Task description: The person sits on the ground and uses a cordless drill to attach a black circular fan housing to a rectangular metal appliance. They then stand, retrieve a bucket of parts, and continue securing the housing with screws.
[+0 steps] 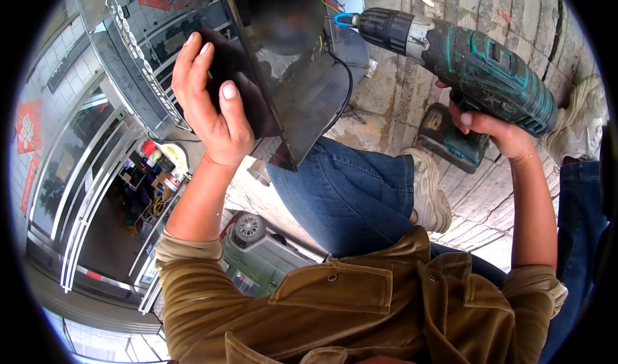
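My right hand (496, 129) is wrapped around the handle of a teal and black cordless drill (496, 68), whose battery sits at the lower end of the grip. The drill points left. A blue-collared bit (346, 19) in its chuck reaches the edge of a metal-cased appliance (299, 106); I cannot tell whether the tip touches a screw. My left hand (212, 110) lies with fingers stretched out against the appliance's dark glossy panel (241, 81), which mirrors the hand. Inside the casing, a rounded dark part is blurred, with coloured wires (331, 5) beside it.
A black cable (347, 97) loops along the casing. My jeans-clad leg (347, 190) is bent just below the appliance. Stone paving (399, 100) lies underneath. A shopfront with cluttered goods (151, 190) stands at left, and a parked vehicle (270, 254) shows behind my left arm.
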The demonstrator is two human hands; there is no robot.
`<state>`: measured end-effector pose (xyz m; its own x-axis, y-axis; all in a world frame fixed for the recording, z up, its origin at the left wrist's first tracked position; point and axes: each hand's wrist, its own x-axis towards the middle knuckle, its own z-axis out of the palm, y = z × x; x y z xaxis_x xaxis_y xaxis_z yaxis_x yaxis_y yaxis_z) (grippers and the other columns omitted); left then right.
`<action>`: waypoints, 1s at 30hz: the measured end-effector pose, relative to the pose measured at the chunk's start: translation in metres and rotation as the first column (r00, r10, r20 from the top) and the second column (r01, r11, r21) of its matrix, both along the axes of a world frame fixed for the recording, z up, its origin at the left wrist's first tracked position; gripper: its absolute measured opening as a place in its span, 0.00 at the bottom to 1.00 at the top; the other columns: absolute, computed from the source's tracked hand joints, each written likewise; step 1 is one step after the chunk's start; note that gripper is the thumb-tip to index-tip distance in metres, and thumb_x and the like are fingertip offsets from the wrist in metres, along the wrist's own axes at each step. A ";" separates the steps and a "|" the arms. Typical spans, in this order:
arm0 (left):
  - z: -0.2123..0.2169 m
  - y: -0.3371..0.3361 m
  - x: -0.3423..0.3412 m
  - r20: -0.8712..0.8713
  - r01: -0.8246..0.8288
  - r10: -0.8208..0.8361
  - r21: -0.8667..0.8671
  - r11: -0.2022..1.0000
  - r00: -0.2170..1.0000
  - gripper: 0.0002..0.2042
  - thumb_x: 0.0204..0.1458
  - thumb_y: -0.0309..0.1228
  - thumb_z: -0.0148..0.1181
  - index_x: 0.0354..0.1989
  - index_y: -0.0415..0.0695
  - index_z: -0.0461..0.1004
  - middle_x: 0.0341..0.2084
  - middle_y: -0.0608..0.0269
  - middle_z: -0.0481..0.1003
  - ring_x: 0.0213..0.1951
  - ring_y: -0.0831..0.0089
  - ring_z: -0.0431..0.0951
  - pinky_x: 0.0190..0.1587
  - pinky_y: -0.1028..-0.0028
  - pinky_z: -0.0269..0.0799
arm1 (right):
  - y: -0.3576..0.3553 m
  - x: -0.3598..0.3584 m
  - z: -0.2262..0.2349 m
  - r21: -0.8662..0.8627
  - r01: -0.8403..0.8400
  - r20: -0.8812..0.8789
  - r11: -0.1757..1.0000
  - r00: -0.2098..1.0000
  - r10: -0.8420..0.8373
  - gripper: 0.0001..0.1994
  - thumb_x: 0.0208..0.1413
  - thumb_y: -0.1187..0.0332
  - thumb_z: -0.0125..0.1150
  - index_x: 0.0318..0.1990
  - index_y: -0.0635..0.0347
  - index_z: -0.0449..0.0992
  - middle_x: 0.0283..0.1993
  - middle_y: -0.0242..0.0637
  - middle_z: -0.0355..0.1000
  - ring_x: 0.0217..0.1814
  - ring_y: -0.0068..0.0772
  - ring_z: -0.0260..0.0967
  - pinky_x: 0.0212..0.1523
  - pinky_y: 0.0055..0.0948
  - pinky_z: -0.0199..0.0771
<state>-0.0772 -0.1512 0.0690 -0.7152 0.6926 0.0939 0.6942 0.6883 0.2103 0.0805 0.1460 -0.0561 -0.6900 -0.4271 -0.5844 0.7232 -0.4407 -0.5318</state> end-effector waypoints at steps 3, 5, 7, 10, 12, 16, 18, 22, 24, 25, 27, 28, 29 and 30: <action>0.001 0.002 0.000 0.001 0.007 -0.007 -0.008 1.000 1.000 0.19 0.58 0.33 0.42 0.55 0.36 0.62 0.57 0.49 0.60 0.58 0.60 0.60 0.59 0.68 0.53 | 0.001 0.020 -0.019 0.216 -0.109 -0.056 0.970 0.991 0.124 0.21 0.44 0.62 0.60 0.46 0.59 0.71 0.28 0.26 0.65 0.31 0.21 0.60 0.36 0.22 0.60; 0.003 0.002 -0.001 0.003 0.015 -0.015 -0.016 1.000 1.000 0.19 0.58 0.33 0.42 0.55 0.35 0.61 0.58 0.48 0.60 0.58 0.60 0.60 0.58 0.69 0.54 | -0.016 0.036 -0.020 0.165 -0.010 -0.053 0.986 0.998 0.019 0.16 0.46 0.67 0.61 0.44 0.58 0.71 0.30 0.25 0.65 0.36 0.21 0.61 0.41 0.22 0.61; 0.000 -0.001 -0.002 0.026 0.028 -0.028 0.004 1.000 0.999 0.19 0.59 0.33 0.42 0.55 0.34 0.61 0.58 0.48 0.59 0.58 0.61 0.60 0.58 0.70 0.55 | -0.036 0.048 -0.020 0.042 0.015 0.007 0.999 1.000 -0.016 0.19 0.46 0.67 0.61 0.47 0.58 0.69 0.31 0.26 0.66 0.36 0.22 0.61 0.41 0.23 0.62; -0.005 -0.005 0.001 0.076 -0.038 0.032 0.075 0.996 0.997 0.20 0.59 0.34 0.42 0.55 0.33 0.60 0.58 0.47 0.58 0.58 0.63 0.60 0.56 0.72 0.56 | -0.058 0.052 -0.025 -0.147 0.120 0.125 0.982 0.987 -0.102 0.25 0.43 0.63 0.60 0.51 0.61 0.65 0.28 0.29 0.63 0.32 0.23 0.60 0.38 0.23 0.61; -0.007 -0.005 0.002 0.080 -0.047 0.041 0.078 0.996 0.996 0.20 0.60 0.35 0.42 0.56 0.33 0.59 0.59 0.47 0.57 0.59 0.64 0.60 0.55 0.72 0.57 | -0.062 0.049 -0.027 -0.218 0.172 0.182 0.961 0.974 -0.133 0.28 0.41 0.62 0.59 0.51 0.63 0.63 0.25 0.30 0.61 0.28 0.24 0.57 0.34 0.23 0.59; -0.007 -0.007 0.001 0.082 -0.036 0.029 0.085 0.996 0.996 0.21 0.60 0.35 0.42 0.57 0.33 0.57 0.60 0.46 0.55 0.60 0.62 0.59 0.57 0.71 0.56 | -0.054 0.039 -0.035 -0.504 0.349 0.319 0.790 0.925 -0.205 0.26 0.40 0.67 0.56 0.51 0.66 0.64 0.26 0.35 0.63 0.25 0.26 0.57 0.29 0.22 0.59; -0.008 -0.007 0.002 0.080 -0.040 0.033 0.080 0.996 0.996 0.21 0.60 0.36 0.42 0.57 0.33 0.58 0.60 0.45 0.55 0.60 0.61 0.59 0.58 0.69 0.55 | -0.052 0.037 -0.038 -0.595 0.436 0.420 0.675 0.885 -0.201 0.26 0.40 0.68 0.55 0.51 0.65 0.64 0.25 0.35 0.62 0.25 0.26 0.56 0.29 0.23 0.59; -0.005 -0.005 0.002 0.062 -0.034 0.032 0.032 0.999 0.998 0.21 0.60 0.36 0.41 0.56 0.34 0.58 0.60 0.45 0.55 0.60 0.61 0.59 0.58 0.68 0.55 | -0.054 0.036 -0.041 -0.654 0.506 0.514 0.562 0.842 -0.160 0.26 0.40 0.68 0.53 0.51 0.65 0.63 0.24 0.34 0.60 0.24 0.26 0.55 0.28 0.23 0.59; -0.005 -0.005 0.003 0.059 -0.037 0.035 0.034 0.999 0.998 0.21 0.60 0.36 0.41 0.56 0.34 0.58 0.59 0.45 0.55 0.59 0.61 0.59 0.58 0.68 0.56 | -0.055 0.037 -0.041 -0.651 0.500 0.509 0.571 0.846 -0.160 0.26 0.40 0.68 0.53 0.51 0.65 0.63 0.24 0.34 0.61 0.24 0.26 0.56 0.29 0.23 0.59; -0.004 -0.004 0.003 0.054 -0.032 0.030 0.029 0.999 0.998 0.21 0.60 0.36 0.41 0.56 0.34 0.58 0.59 0.45 0.55 0.59 0.61 0.59 0.58 0.68 0.56 | -0.055 0.038 -0.041 -0.646 0.487 0.493 0.588 0.854 -0.167 0.26 0.40 0.68 0.53 0.51 0.65 0.64 0.25 0.35 0.61 0.24 0.26 0.56 0.29 0.23 0.59; -0.004 -0.004 0.001 0.047 -0.020 0.019 0.018 1.000 0.999 0.21 0.60 0.36 0.41 0.56 0.34 0.58 0.59 0.46 0.55 0.59 0.61 0.59 0.58 0.69 0.56 | -0.054 0.037 -0.040 -0.592 0.435 0.439 0.678 0.880 -0.181 0.26 0.39 0.67 0.55 0.51 0.64 0.64 0.25 0.34 0.62 0.24 0.26 0.56 0.30 0.24 0.59; -0.005 -0.005 0.001 0.053 -0.028 0.027 0.027 0.999 0.998 0.21 0.60 0.36 0.41 0.56 0.34 0.58 0.59 0.46 0.55 0.59 0.62 0.59 0.57 0.69 0.56 | -0.052 0.035 -0.038 -0.538 0.395 0.401 0.745 0.897 -0.186 0.26 0.38 0.66 0.56 0.50 0.63 0.64 0.24 0.34 0.61 0.23 0.26 0.56 0.30 0.25 0.59; -0.006 -0.005 0.002 0.060 -0.036 0.034 0.035 0.999 0.998 0.21 0.60 0.37 0.41 0.56 0.34 0.58 0.59 0.46 0.55 0.59 0.62 0.59 0.57 0.69 0.56 | -0.051 0.034 -0.037 -0.476 0.354 0.362 0.805 0.913 -0.187 0.26 0.38 0.65 0.57 0.49 0.62 0.64 0.23 0.33 0.61 0.22 0.26 0.56 0.30 0.26 0.58; -0.006 -0.004 0.003 0.064 -0.047 0.044 0.042 0.998 0.997 0.21 0.60 0.37 0.41 0.56 0.34 0.58 0.59 0.46 0.55 0.59 0.62 0.59 0.57 0.69 0.56 | -0.050 0.033 -0.037 -0.468 0.338 0.340 0.817 0.922 -0.187 0.26 0.38 0.66 0.57 0.50 0.64 0.65 0.25 0.34 0.62 0.24 0.26 0.57 0.30 0.25 0.59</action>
